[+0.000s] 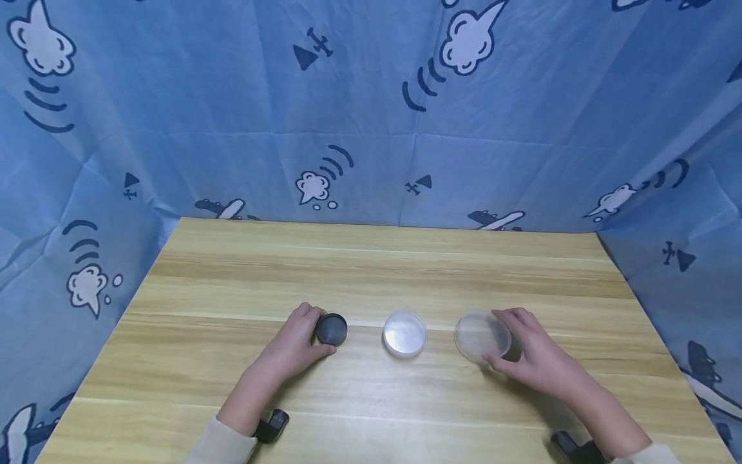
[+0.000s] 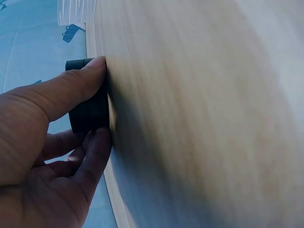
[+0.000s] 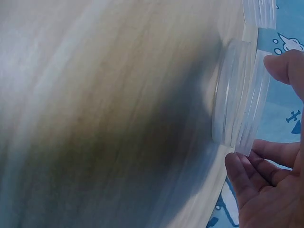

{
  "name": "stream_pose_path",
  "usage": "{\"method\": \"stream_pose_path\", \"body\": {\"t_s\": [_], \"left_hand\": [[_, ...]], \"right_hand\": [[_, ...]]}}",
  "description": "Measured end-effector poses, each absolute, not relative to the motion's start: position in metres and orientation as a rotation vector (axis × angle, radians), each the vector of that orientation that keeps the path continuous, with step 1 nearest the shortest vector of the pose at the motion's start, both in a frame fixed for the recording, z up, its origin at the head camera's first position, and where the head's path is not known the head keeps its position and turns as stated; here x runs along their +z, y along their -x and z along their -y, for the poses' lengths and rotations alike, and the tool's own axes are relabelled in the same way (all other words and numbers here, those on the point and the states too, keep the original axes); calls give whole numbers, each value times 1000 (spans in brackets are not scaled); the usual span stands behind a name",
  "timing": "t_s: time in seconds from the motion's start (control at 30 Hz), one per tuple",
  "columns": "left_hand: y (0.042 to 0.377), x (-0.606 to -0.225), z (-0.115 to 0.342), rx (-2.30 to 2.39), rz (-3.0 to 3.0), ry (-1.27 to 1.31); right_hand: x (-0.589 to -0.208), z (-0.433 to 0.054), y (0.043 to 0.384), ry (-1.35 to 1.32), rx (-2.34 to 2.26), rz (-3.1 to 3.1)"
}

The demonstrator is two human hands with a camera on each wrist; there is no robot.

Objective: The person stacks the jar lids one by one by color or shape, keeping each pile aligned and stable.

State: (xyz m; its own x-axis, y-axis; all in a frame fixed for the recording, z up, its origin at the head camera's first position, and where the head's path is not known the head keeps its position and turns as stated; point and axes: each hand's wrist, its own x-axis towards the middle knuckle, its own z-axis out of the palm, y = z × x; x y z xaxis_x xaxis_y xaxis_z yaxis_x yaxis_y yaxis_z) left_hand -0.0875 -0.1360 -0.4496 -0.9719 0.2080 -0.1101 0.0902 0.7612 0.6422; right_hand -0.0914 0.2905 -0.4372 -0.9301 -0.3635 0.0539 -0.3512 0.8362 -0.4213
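My left hand point(image 1: 298, 341) grips a small black round container point(image 1: 332, 330) at its side, thumb in front and fingers behind. In the left wrist view this black container point(image 2: 90, 111) stands on the tabletop, with a seam near its upper end. My right hand point(image 1: 524, 351) holds a clear round dish-like piece point(image 3: 255, 104) between thumb and fingertips. Just beneath it, a second clear ridged round piece point(image 3: 228, 95) rests on the table; whether the two touch I cannot tell. Between the hands stands another clear round container point(image 1: 404, 334), which neither hand touches.
The light wooden table point(image 1: 371, 270) runs back to a blue patterned curtain point(image 1: 371, 96), which also hangs at both sides. A black wrist device point(image 1: 272, 425) sits at the left wrist and another point(image 1: 570, 446) at the right.
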Motion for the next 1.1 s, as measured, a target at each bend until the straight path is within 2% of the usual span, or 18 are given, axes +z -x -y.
{"method": "stream_pose_path", "body": {"t_s": [1.1], "left_hand": [[88,-451,136,1031,-2783,-214]], "right_hand": [[-446,-285,85,486,-633,-2983]]}}
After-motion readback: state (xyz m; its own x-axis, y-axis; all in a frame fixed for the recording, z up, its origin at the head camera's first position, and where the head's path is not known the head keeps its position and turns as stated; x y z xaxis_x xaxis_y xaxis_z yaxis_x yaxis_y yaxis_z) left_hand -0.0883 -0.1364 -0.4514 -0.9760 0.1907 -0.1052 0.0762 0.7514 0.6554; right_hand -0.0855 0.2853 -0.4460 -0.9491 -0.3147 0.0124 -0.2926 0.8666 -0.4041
